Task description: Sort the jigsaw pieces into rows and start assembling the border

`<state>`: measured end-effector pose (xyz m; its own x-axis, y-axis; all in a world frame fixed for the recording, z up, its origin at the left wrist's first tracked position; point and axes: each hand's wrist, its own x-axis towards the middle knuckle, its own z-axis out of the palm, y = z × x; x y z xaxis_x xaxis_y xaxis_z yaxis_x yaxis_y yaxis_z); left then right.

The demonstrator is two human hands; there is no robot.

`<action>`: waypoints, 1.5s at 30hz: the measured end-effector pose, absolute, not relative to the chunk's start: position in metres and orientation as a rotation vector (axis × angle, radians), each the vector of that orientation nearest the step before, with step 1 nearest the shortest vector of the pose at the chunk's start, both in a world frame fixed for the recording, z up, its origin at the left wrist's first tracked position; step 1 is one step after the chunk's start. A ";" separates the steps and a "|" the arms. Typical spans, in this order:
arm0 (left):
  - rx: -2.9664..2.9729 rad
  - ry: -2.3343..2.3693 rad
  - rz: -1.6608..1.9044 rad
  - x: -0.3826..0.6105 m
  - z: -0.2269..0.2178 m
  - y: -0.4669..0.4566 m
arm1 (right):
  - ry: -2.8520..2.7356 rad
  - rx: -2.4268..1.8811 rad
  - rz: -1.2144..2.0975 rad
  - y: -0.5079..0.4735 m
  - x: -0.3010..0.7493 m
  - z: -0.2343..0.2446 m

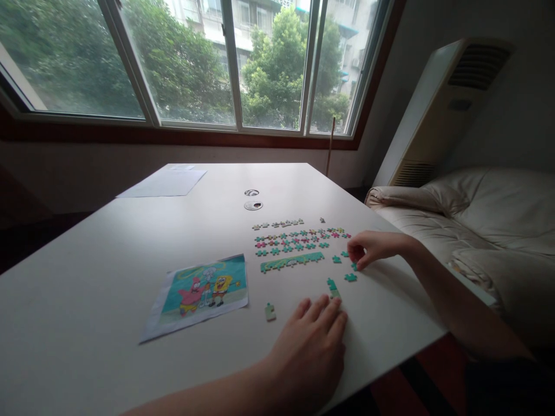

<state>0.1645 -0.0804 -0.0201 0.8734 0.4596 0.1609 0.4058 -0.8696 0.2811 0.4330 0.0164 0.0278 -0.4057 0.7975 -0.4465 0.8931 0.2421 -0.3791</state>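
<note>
My left hand (310, 346) lies palm down on the table with its fingers stretched out. Its fingertips touch the lower end of a short strip of joined green puzzle pieces (332, 284); whatever is under the palm is hidden. Farther right, my right hand (378, 247) has thumb and fingers curled in a pinch at a small green puzzle piece (354, 267) at the tabletop. Loose green pieces (350, 278) lie close to it. A pale green piece (270, 312) sits alone left of my left hand. Beyond the hands is a joined strip (292, 262) of the puzzle's edge.
Rows of loose puzzle pieces (299, 240) spread behind the joined strip. On the left lies a printed cartoon picture (203, 292). Two round items (253, 205) and white paper (162, 182) are farther back on the white table (87, 323). A sofa (498, 214) stands right.
</note>
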 end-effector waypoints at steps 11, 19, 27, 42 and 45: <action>2.804 0.661 0.337 0.165 -0.020 -0.080 | 2.425 1.606 -0.840 0.015 0.450 0.038; 2.815 0.652 0.345 0.165 -0.022 -0.079 | 2.325 1.614 -0.903 0.013 0.436 0.034; 2.801 0.661 0.351 0.165 -0.021 -0.079 | 2.346 1.623 -0.871 0.012 0.431 0.034; 2.756 0.702 0.285 0.164 -0.020 -0.078 | 2.677 1.490 -0.797 0.021 0.411 0.016; 2.751 0.694 0.264 0.163 -0.020 -0.076 | 2.668 1.492 -0.832 0.022 0.412 0.016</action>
